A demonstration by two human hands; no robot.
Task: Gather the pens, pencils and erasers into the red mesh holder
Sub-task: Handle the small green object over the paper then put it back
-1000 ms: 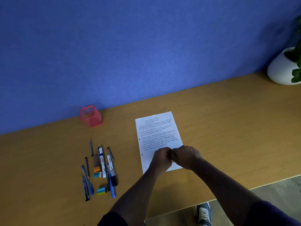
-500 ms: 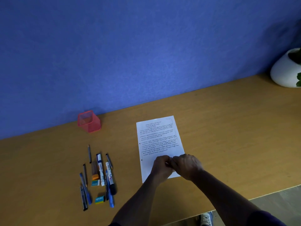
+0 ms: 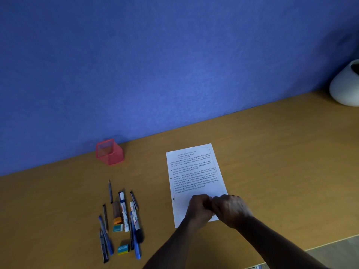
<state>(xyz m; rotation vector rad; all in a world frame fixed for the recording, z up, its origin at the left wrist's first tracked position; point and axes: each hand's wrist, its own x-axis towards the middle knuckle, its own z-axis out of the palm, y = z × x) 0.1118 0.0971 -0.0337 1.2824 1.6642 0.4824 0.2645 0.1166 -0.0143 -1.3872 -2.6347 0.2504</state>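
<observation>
The red mesh holder (image 3: 109, 152) stands empty near the blue wall, at the back left of the wooden desk (image 3: 272, 162). In front of it lie several pens, pencils and markers: a pencil (image 3: 110, 191), a white marker (image 3: 123, 210), a blue pen (image 3: 105, 237). Two small erasers (image 3: 123, 249) (image 3: 118, 228) lie among them. My left hand (image 3: 199, 208) and right hand (image 3: 231, 209) are curled into fists. They touch knuckle to knuckle over the lower part of a printed sheet (image 3: 192, 171), well to the right of the pens. Nothing shows in either hand.
A white round pot (image 3: 343, 88) sits at the far right by the wall. The desk's front edge (image 3: 320, 245) runs across the lower right, with floor beyond it. The printed sheet lies between the pens and the open right half of the desk.
The view has tilted up a little, so everything sits lower in the frame. My hands stay pressed together on the sheet, and no object has moved.
</observation>
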